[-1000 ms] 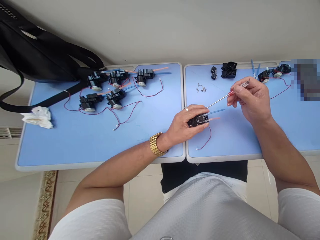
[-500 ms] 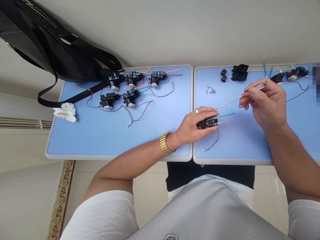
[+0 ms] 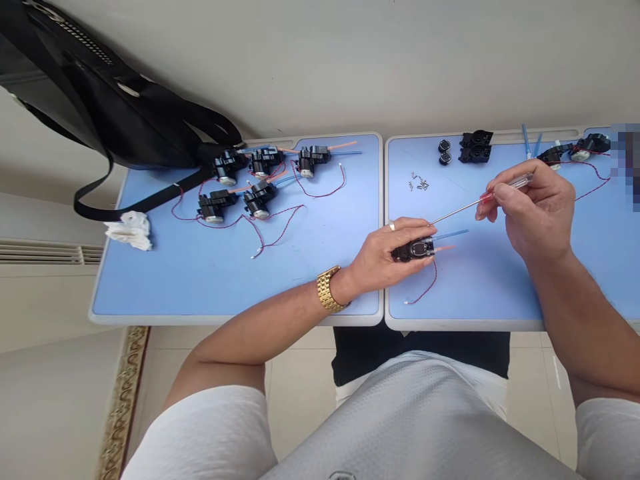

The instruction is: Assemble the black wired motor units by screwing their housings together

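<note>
My left hand [image 3: 387,253] grips a small black motor unit [image 3: 419,250] on the right-hand table, its fingers along both sides. A blue tube [image 3: 453,235], an orange tube [image 3: 445,249] and a twisted red wire come out of the unit. My right hand [image 3: 535,207] is closed round the clear and red handle of a screwdriver [image 3: 457,213]. The shaft slants down to the left, and its tip is at my left fingertips by the unit's far side. Whether a screw sits at the tip is too small to tell.
Several loose screws [image 3: 419,182], two round black parts [image 3: 445,152] and black housings [image 3: 476,147] lie beyond my hands. Several similar motor units [image 3: 260,200] with wires sit on the left table, near white tissue [image 3: 129,231] and a black bag [image 3: 125,100]. More units [image 3: 590,147] are far right.
The view has shifted very slightly. Both hands keep their holds, and the screwdriver tip stays at my left fingertips.
</note>
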`<state>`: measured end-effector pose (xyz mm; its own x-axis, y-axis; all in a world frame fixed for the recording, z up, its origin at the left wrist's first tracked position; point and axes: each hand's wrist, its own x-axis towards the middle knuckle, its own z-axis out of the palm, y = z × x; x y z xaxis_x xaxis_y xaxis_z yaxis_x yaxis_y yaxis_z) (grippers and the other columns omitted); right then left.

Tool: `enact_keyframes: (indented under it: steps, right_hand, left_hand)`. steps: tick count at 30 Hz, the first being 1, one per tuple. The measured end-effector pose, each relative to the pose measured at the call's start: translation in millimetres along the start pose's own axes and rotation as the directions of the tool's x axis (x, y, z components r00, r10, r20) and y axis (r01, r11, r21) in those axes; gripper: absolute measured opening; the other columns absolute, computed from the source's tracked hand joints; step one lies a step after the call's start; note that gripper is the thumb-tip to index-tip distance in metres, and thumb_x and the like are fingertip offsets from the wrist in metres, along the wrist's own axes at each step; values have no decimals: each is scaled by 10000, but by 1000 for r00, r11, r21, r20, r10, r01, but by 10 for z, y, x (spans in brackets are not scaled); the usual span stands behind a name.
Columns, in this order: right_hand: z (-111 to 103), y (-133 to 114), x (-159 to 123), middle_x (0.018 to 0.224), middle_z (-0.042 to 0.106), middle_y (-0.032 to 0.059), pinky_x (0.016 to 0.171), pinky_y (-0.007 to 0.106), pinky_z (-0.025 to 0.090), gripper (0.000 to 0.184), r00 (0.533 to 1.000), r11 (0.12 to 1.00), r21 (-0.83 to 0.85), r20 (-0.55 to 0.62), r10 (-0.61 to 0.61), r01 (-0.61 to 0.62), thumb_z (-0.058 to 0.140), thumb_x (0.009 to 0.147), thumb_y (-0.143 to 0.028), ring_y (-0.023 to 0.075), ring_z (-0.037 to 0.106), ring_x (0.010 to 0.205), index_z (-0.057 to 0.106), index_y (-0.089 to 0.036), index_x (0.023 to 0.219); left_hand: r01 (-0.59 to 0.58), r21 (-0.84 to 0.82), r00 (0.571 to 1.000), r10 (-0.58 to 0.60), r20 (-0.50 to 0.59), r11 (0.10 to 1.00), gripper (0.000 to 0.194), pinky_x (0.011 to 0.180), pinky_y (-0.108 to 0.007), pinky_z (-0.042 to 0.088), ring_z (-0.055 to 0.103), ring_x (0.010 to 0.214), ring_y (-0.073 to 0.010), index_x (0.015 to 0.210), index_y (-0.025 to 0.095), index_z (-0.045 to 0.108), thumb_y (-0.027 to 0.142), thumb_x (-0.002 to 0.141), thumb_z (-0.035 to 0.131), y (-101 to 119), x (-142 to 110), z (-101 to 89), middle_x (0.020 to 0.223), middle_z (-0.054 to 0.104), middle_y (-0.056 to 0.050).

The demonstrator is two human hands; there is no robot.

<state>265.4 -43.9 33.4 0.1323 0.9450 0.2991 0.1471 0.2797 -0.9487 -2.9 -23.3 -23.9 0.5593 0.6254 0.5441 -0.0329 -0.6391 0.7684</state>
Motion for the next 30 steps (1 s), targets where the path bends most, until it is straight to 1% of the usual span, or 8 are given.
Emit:
enact_keyframes:
  steps: [5,12,17,19,24,30]
  right_hand:
    - [-11,43,2,729,738,-25,559,412,518,225,1000,999,-34,2,-6,7,871,952,-553,220,729,637,779,-350,920]
    - [-11,1,-4,728,728,-17,585,429,521,237,999,999,-19,2,41,-41,886,935,-571,234,724,648,778,-361,911]
    - [-7,-5,1,720,723,-20,579,440,530,262,999,998,-35,-4,43,-43,889,920,-606,243,728,647,776,-371,903]
    - [-4,-11,-1,724,728,-21,573,439,527,250,999,999,-31,-4,37,-37,890,925,-596,240,729,646,781,-372,904]
    - [0,-28,-11,738,741,-24,576,423,516,165,1000,1000,-3,8,22,-22,883,959,-508,221,735,654,804,-367,924]
    - [-11,-10,-13,739,723,-7,581,433,499,182,1000,999,-17,-6,28,-28,886,948,-520,237,742,667,803,-361,916]
  left_hand:
    - [0,19,1000,0,5,1000,522,1105,-349,651,796,1249,-223,1450,223,778,310,952,908,1,1,-5,1340,817,-150]
    - [-11,25,1000,11,-6,1000,523,1100,-361,662,804,1242,-230,1440,220,782,313,943,916,5,10,-4,1328,823,-154]
    - [9,38,1000,-9,2,999,495,1096,-379,672,806,1240,-237,1424,221,790,348,959,901,9,10,-6,1327,826,-153]
    - [13,41,1000,-13,5,999,490,1098,-380,671,806,1243,-238,1418,216,791,354,961,899,8,9,-6,1325,828,-154]
    - [12,46,1000,-12,-3,999,487,1094,-375,671,808,1236,-237,1411,210,793,358,960,900,6,6,1,1320,827,-155]
    - [-2,38,1000,3,-6,999,505,1099,-368,664,804,1239,-232,1428,212,785,341,955,906,3,9,5,1322,826,-152]
